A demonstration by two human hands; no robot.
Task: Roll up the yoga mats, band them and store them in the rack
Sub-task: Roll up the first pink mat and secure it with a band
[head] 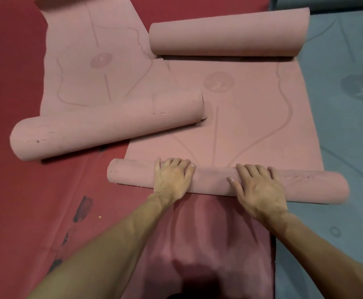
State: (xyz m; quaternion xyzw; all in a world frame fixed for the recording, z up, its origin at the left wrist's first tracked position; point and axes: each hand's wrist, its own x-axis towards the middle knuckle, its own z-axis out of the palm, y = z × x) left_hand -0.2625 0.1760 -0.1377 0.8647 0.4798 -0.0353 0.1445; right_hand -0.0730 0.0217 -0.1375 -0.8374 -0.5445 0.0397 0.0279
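**Both palms on the pink mat's roll**

The near end of the pink yoga mat (215,182) is wound into a roll lying crosswise before me, and its far end curls into a far roll (228,34). My left hand (173,179) and right hand (260,186) press on top, fingers laid over it, gripping nothing. 1 more pink mat (102,128) lies left on the red floor covering (14,61). A blue-grey mat (344,104) lies right.
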